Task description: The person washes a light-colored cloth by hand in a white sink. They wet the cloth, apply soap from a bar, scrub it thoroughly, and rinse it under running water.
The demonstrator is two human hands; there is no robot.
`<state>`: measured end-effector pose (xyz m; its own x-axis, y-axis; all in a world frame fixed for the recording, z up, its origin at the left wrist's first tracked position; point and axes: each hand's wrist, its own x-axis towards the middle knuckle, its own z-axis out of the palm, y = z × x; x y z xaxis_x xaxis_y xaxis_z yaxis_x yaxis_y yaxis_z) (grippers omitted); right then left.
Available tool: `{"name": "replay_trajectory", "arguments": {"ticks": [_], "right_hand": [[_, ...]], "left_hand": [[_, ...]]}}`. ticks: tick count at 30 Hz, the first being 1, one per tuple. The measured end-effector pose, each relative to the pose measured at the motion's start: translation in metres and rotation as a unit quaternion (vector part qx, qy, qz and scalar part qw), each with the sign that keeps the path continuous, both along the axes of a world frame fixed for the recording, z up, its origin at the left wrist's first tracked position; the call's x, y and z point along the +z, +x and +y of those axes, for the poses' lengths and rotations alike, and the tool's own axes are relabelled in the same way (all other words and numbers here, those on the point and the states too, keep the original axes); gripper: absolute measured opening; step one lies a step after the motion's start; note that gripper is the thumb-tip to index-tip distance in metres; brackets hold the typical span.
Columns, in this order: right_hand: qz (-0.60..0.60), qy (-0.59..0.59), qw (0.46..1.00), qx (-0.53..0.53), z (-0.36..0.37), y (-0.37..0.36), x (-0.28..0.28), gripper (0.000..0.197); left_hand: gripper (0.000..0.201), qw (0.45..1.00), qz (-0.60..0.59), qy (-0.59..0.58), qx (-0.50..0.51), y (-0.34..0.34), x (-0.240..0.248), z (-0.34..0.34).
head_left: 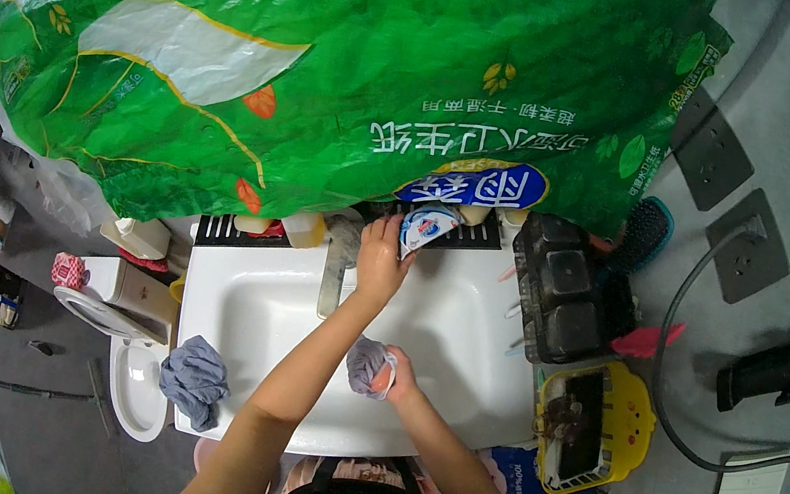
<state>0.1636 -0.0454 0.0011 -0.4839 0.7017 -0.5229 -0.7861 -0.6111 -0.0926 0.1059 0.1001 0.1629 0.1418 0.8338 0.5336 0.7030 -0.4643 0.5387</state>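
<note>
My left hand point(383, 261) reaches over the back of the white sink point(254, 278), just right of the tap point(333, 279). Its fingers and thumb are closed at the near-left edge of a blue and white packet point(428, 229) on the black back ledge. Above the basin, my right hand point(401, 377) grips a bunched grey cloth point(366, 366) with a pale edge. Part of that cloth hangs to the left of the fingers. A second, crumpled blue-grey cloth point(194, 381) lies on the sink's left front corner.
A large green plastic pack point(341, 57) looms over the sink's far side. To the right stand a dark compartment tray point(560, 291) and a yellow basket point(630, 442). A cable point(666, 366) hangs from a wall socket point(748, 246). At the left is a toilet point(138, 388).
</note>
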Motion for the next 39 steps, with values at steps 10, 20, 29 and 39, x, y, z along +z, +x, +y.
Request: {"name": "replay_trajectory", "arguments": {"ticks": [10,20,29,39], "right_hand": [[-0.015,-0.039,0.999,0.030,-0.004,0.000,-0.001,0.045],[0.042,-0.029,0.999,0.018,-0.003,0.008,-0.004,0.048],[-0.018,-0.058,0.998,0.029,-0.006,0.012,-0.010,0.047],[-0.018,-0.031,0.999,0.009,-0.003,0.015,-0.004,0.043]], "left_hand": [[0.071,0.982,0.083,-0.130,0.104,0.051,-0.003,0.012],[0.057,0.998,0.051,-0.036,-0.029,0.051,-0.030,0.020],[0.057,0.990,0.110,-0.019,-0.090,0.045,0.003,0.021],[0.054,0.981,0.143,0.019,-0.128,0.033,-0.009,0.019]]}}
